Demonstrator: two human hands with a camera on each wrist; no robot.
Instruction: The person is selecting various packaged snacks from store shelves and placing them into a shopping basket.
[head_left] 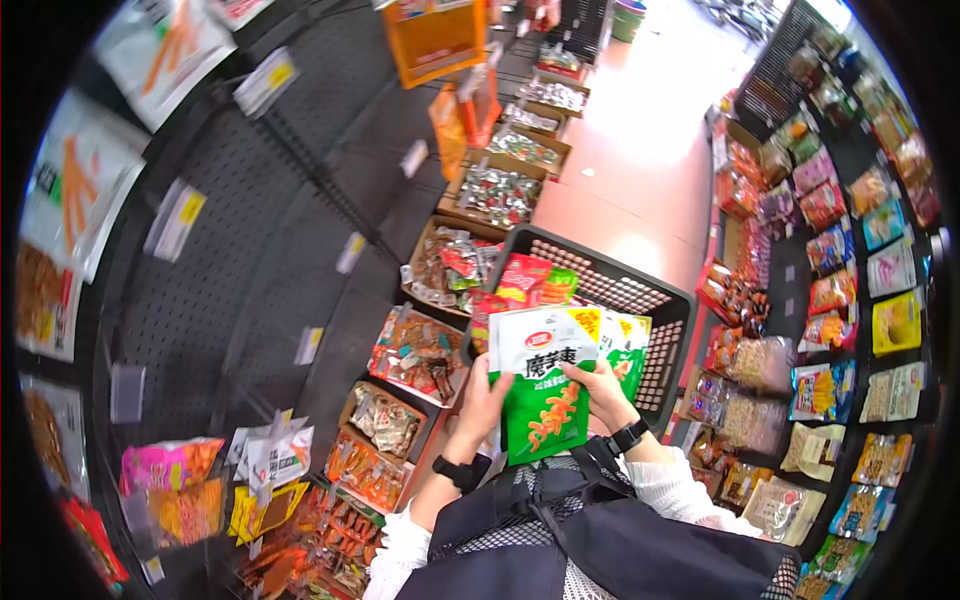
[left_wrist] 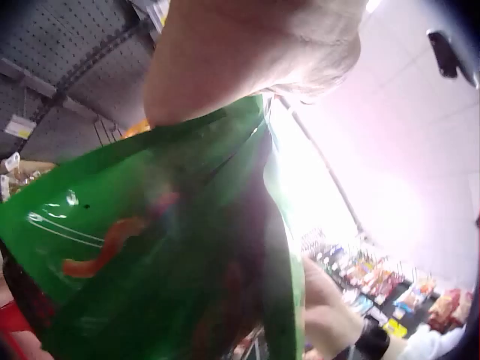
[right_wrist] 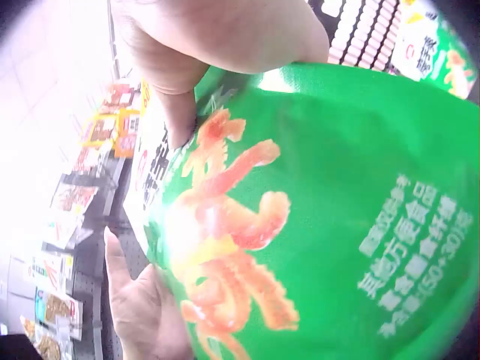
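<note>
Both hands hold a green and white snack bag [head_left: 546,385] upright in front of the body, its printed front facing up. My left hand [head_left: 484,398] grips its left edge with the thumb on the front. On the opposite edge, my right hand [head_left: 603,393] pinches the bag, thumb over the printed face. In the right wrist view the green lower part of the bag [right_wrist: 322,195] shows orange food pieces and white print. Just beyond it stands a black shopping basket [head_left: 655,297] holding a red bag [head_left: 523,278] and more green and white bags [head_left: 630,365].
Boxes of small wrapped snacks [head_left: 497,193] line the left side below a dark pegboard shelf [head_left: 230,290] with price tags. On the right, another shelf carries many snack bags [head_left: 832,290]. A reddish floor aisle [head_left: 625,170] runs ahead between them.
</note>
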